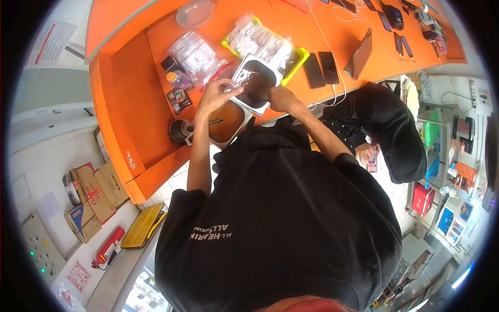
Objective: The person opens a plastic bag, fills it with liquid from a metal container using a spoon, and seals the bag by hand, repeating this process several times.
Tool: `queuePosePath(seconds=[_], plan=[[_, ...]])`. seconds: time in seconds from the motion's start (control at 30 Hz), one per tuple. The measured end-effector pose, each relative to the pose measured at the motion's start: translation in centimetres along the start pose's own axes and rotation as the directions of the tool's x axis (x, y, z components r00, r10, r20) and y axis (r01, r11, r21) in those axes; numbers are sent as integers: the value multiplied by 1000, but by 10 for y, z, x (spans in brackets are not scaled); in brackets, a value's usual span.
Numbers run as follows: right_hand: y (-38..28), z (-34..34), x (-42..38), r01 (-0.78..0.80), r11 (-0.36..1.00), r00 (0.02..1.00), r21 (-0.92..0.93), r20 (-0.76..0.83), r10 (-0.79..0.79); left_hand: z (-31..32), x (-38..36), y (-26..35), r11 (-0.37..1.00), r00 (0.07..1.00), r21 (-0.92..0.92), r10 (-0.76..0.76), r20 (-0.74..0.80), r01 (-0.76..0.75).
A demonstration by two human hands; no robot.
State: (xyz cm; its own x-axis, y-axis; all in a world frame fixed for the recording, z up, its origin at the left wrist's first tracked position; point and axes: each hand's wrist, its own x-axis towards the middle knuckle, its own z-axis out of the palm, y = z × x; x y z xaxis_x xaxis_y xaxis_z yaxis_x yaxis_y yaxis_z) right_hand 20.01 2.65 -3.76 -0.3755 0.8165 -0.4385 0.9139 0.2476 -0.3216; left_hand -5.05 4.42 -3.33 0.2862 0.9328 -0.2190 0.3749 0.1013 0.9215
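At the counter's [130,99] near edge a metal cup [179,130] stands beside a pan of brown liquid [227,122]. The left hand [215,93] – fingers pinched on a clear packet [244,77] – hovers over the dark pan [257,82]; the right hand [280,98] grips that pan's edge, fingers curled.

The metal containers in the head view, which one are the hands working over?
The upper steel pan with the dark contents, beside the yellow tray. The left hand and right hand flank it; the other steel pan, holding brownish liquid, sits below untouched.
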Motion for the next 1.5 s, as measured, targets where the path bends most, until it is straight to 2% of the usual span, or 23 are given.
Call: queuePosePath(seconds=[0.07, 0.1, 0.13, 0.17, 0.2, 0.27, 0.33, 0.37, 0.4, 0.47, 0.53, 0.57, 0.63, 0.7, 0.83, 0.9, 0.93, 1.0, 1.13, 1.2, 1.33, 1.4, 1.5], plan=[[11, 3, 6, 131, 987, 988, 92, 68, -138, -3, -2, 3, 1000, 1000, -27, -11, 25, 12], [18, 11, 6, 135, 987, 987, 92, 74, -141, -3, -3, 3, 998, 998, -54, -19, 55, 22], [27, 20, 7, 39, 924, 992, 379, 98, -82, -3, -3, 0, 998, 999, -56, -22, 50, 25], [36, 27, 9, -62, 775, 990, 629, 137, -33, -2, -3, -2, 1000, 999, -12, 11, 37, -10], [41, 30, 9, -59, 776, 990, 628, 139, -37, -2, -3, -2, 999, 999, 33, 42, 28, -43], [51, 36, 9, -217, 560, 957, 799, 288, -41, -3, -4, -3, 999, 999, 37, 28, 34, -29], [56, 41, 3, -216, 509, 960, 833, 277, -47, -5, -4, -3, 999, 999, 41, 17, 42, -19], [59, 44, 0, -215, 454, 963, 865, 265, -49, -5, -5, -3, 999, 998, -19, 30, 57, -28], [60, 44, -3, -212, 455, 964, 865, 262, -51, -6, -5, -3, 996, 997, -79, 43, 71, -37], [60, 47, -9, -176, 175, 984, 969, 180, -9, -6, -6, -3, 996, 997, -78, 56, 49, -52], [55, 38, -17, -161, 149, 987, 976, 159, 29, -6, -8, -5, 995, 997, -75, 71, 28, -69], [54, 33, -21, -150, 122, 987, 981, 142, 71, -5, -8, -5, 999, 999, -15, 49, -6, -49], [53, 24, -27, -151, 151, 988, 977, 142, 67, -3, -10, -6, 998, 999, 46, 33, -35, -31], [52, 17, -31, -120, 164, 991, 979, 107, 84, 2, -11, -7, 979, 940, 121, 192, -281, -164], [52, 7, -34, -17, 147, 999, 989, 9, 51, 9, -10, -5, 951, 869, 139, 309, -386, -277], [49, -1, -37, 49, 154, 998, 987, -54, 34, 15, -9, -1, 944, 838, 18, 302, -455, -330], [47, -3, -36, 50, 158, 998, 986, -55, 30, 16, -8, -1, 943, 835, 18, 302, -460, -331], [42, -5, -35, 58, 139, 995, 989, -68, 73, 21, -6, 0, 918, 893, -264, 169, -417, -297], [39, 1, -33, -9, 203, 988, 979, -22, 150, 33, 1, 0, 869, 882, -354, 172, -438, -345], [38, -8, -39, -4, 214, 991, 977, -24, 130, 38, 8, -6, 877, 848, -264, 247, -469, -402], [31, -27, -47, 37, 221, 989, 974, -68, 134, 42, 16, -8, 906, 828, -120, 309, -467, -405], [27, -35, -51, 74, 200, 985, 977, -103, 137, 43, 19, -6, 925, 818, 78, 367, -442, -373], [24, -41, -55, 137, 217, 982, 966, -161, 97, 48, 21, 2, 919, 818, 95, 385, -427, -383]])
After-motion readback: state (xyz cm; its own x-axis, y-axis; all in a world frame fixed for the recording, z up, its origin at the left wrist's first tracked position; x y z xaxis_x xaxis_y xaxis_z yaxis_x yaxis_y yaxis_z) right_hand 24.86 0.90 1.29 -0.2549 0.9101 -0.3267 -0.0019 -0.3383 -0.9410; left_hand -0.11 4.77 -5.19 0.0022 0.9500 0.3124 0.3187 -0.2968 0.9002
